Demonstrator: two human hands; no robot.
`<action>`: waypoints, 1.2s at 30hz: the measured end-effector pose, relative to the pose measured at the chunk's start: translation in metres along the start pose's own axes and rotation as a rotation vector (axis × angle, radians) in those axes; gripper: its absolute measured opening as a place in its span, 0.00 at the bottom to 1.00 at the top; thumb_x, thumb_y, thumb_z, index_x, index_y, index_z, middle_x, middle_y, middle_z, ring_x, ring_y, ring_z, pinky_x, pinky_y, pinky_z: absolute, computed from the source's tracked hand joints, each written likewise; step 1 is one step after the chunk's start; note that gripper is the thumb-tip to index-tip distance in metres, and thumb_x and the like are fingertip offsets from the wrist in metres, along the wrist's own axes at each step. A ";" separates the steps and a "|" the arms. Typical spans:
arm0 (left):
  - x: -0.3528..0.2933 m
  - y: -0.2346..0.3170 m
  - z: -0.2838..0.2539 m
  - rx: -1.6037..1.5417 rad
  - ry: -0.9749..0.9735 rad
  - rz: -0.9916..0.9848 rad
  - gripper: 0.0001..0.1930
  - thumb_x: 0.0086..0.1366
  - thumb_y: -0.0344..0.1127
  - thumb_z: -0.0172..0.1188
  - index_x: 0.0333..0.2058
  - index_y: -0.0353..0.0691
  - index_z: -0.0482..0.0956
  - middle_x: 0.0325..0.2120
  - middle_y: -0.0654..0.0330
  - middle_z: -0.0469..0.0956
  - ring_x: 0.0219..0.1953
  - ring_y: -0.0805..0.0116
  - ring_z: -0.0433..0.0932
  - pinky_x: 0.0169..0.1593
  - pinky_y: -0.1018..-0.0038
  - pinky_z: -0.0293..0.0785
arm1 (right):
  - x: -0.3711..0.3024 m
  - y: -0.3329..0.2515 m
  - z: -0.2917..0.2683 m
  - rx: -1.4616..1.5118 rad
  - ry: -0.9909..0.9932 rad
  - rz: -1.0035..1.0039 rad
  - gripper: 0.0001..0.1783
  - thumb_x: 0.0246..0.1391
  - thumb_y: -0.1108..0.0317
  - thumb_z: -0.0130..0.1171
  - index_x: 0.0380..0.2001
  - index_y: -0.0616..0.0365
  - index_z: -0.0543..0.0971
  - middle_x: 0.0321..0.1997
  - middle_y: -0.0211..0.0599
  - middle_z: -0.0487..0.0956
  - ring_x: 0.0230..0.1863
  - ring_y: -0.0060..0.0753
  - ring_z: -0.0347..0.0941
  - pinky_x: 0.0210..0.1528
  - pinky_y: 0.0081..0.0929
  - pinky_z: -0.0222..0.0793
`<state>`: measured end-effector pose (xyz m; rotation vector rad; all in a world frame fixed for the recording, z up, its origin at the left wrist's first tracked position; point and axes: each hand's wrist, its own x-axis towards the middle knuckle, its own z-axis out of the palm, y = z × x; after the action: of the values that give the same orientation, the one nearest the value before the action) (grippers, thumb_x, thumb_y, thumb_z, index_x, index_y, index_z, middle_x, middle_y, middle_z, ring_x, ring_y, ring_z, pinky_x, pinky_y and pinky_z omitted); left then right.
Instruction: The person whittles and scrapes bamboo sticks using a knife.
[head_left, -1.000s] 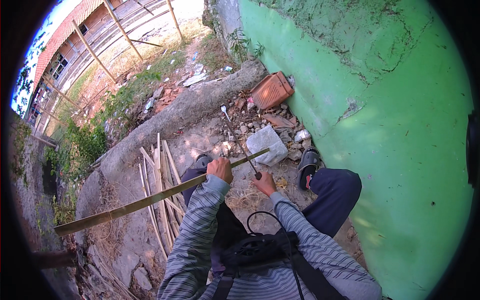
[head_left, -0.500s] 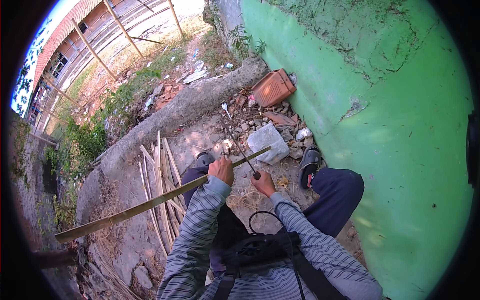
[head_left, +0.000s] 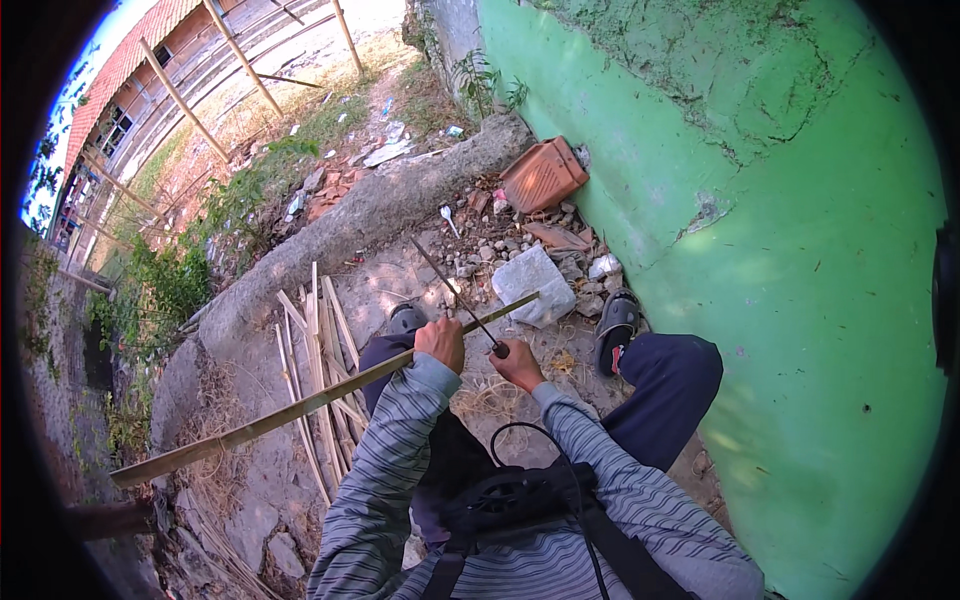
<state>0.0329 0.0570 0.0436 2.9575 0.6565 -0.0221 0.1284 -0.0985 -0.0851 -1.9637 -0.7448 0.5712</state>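
Note:
My left hand (head_left: 440,344) is closed around a long split bamboo strip (head_left: 290,412), which slants from the lower left up to the right across my left leg. My right hand (head_left: 520,367) grips the dark rounded handle of a long, narrow knife (head_left: 447,284). Its thin dark blade points up and left, crossing the strip just right of my left hand; whether the two touch, I cannot tell. Just beyond the strip's far end lies a pale stone block (head_left: 533,285), partly overlapped by that end.
Several cut bamboo strips (head_left: 320,370) lie on the ground to my left. A green wall (head_left: 800,330) rises close on the right. Ahead are rubble, an orange-brown roof tile or block (head_left: 543,175) and a low concrete ridge (head_left: 350,215). My shoes (head_left: 616,325) flank the stone block.
The knife has shifted left, with its blade tilting further left across the strip. My right hand has moved slightly left with it. The left hand and bamboo strip stay nearly in place.

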 end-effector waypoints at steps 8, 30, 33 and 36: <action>-0.002 -0.001 0.008 0.046 0.015 0.001 0.06 0.59 0.30 0.61 0.34 0.39 0.83 0.29 0.49 0.83 0.34 0.48 0.86 0.36 0.56 0.81 | -0.011 -0.029 0.009 0.021 0.000 -0.027 0.15 0.51 0.60 0.64 0.27 0.65 0.79 0.19 0.53 0.75 0.22 0.49 0.73 0.30 0.43 0.68; 0.001 -0.005 0.003 -0.010 -0.022 -0.008 0.05 0.58 0.30 0.60 0.31 0.37 0.83 0.30 0.47 0.83 0.34 0.45 0.85 0.36 0.54 0.81 | -0.001 -0.013 0.000 -0.081 0.002 0.077 0.13 0.50 0.60 0.62 0.28 0.61 0.82 0.29 0.55 0.82 0.34 0.64 0.80 0.38 0.51 0.74; 0.000 0.001 -0.003 -0.018 -0.010 -0.042 0.05 0.57 0.30 0.60 0.31 0.37 0.84 0.30 0.47 0.83 0.34 0.45 0.85 0.36 0.54 0.81 | 0.002 -0.013 0.004 -0.078 0.005 0.057 0.14 0.50 0.59 0.63 0.29 0.61 0.82 0.29 0.55 0.81 0.34 0.63 0.80 0.38 0.51 0.74; 0.004 0.002 -0.004 0.060 -0.001 -0.004 0.06 0.60 0.31 0.61 0.31 0.39 0.86 0.30 0.50 0.84 0.35 0.50 0.87 0.34 0.58 0.82 | 0.001 0.005 -0.002 -0.086 0.120 0.012 0.15 0.50 0.60 0.63 0.27 0.65 0.80 0.25 0.55 0.79 0.28 0.60 0.77 0.34 0.46 0.71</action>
<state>0.0376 0.0571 0.0479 3.0131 0.6734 -0.0442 0.1315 -0.1012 -0.0888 -2.0631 -0.6935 0.4304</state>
